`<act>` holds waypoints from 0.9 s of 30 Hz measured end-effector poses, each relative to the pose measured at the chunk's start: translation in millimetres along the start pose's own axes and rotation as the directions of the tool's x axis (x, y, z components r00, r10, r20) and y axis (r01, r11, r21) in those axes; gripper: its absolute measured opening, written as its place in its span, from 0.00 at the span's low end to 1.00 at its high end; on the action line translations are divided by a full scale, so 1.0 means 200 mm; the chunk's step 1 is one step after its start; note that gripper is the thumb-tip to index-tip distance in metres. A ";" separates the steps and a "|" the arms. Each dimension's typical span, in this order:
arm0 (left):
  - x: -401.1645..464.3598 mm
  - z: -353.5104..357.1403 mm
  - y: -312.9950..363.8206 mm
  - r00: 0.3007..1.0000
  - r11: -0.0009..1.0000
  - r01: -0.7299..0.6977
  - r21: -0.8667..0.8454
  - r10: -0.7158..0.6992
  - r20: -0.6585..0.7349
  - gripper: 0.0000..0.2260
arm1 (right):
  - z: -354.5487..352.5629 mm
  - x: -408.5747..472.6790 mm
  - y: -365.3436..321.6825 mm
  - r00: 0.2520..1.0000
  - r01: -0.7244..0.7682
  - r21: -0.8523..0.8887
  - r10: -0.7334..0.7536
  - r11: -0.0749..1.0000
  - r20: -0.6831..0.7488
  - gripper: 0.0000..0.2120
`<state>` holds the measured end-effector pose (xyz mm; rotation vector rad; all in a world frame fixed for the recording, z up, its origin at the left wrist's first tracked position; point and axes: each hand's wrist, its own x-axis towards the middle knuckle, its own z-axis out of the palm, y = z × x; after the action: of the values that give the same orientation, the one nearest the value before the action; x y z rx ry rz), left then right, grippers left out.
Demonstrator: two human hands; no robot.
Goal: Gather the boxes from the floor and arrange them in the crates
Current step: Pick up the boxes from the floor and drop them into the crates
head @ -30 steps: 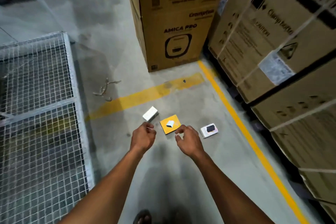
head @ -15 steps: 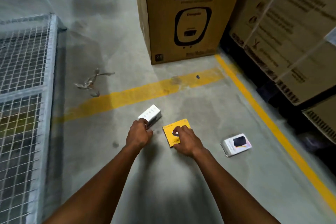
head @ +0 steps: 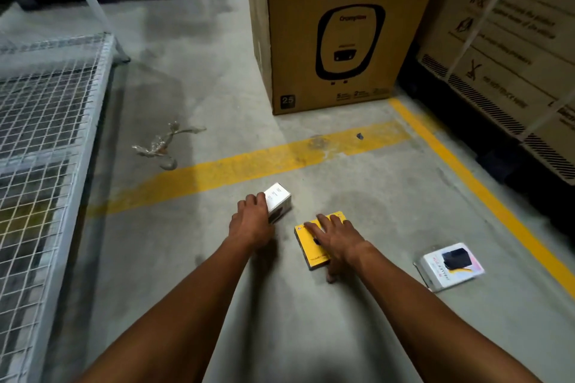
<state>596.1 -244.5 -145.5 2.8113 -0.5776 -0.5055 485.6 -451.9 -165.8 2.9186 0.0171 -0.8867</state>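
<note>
Three small boxes lie on the concrete floor in front of me. My left hand (head: 252,221) grips the near end of a small white box (head: 278,198). A flat yellow box (head: 306,246) sits just to its right, and my right hand (head: 334,241) lies on top of it, fingers spread over the far edge and thumb down at the near corner. Further right, untouched, a white box with a dark picture (head: 448,266) lies flat. A white wire-mesh crate (head: 46,146) stands along the left side.
A tall brown carton marked AMICA PRO (head: 342,28) stands ahead. Strapped cartons on a dark pallet (head: 513,50) line the right. Yellow floor lines (head: 249,165) cross the floor. Crumpled clear plastic (head: 161,146) lies near the crate.
I have come down closer to the floor. My left hand reached the white box and took hold of it. My right hand moved onto the yellow box and spread across it.
</note>
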 end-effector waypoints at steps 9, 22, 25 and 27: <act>0.03 0.09 -0.06 0.997 0.997 0.077 -0.022 -0.078 -0.005 0.41 | 0.06 -0.04 -0.03 0.984 0.016 -0.053 -0.025 0.998 -0.177 0.48; 0.04 0.04 0.12 0.941 0.514 0.323 -0.795 -0.261 0.213 0.24 | -0.07 -0.19 0.18 0.942 -0.321 0.932 0.047 -0.168 0.333 0.39; -0.10 -0.04 0.23 0.921 0.132 0.371 -0.919 -0.180 0.346 0.17 | -0.10 -0.32 0.19 0.971 -0.182 0.813 0.031 -0.552 0.239 0.27; -0.22 -0.12 0.28 0.915 -0.066 0.371 -0.926 -0.146 0.377 0.16 | -0.16 -0.42 0.20 0.981 -0.096 0.696 0.050 -0.711 0.186 0.27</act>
<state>547.9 -273.6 -94.5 1.3220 0.3581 -0.7872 435.5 -487.5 -88.5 3.7264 -3.3124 -1.1414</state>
